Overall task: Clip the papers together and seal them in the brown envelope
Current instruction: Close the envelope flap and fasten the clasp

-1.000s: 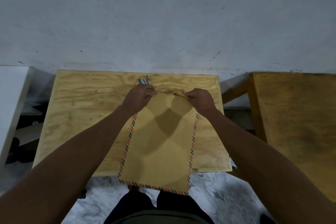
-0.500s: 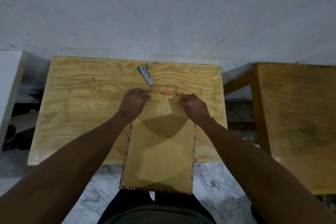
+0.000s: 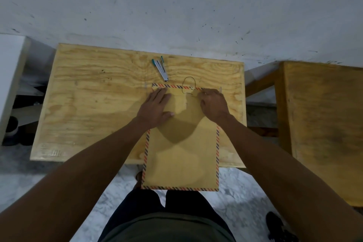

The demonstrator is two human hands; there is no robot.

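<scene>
Brown envelope [image 3: 180, 155]: laid flat on plywood table [image 3: 94, 108].
Left hand [image 3: 156, 108]: fingers spread wide, pressed on flap.
Right hand [image 3: 213, 104]: fingers pinched narrow on string [image 3: 189, 78].

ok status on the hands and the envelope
Left hand flat on brown envelope. Right hand pinching closure string at flap. Stapler beyond, clear.
</scene>
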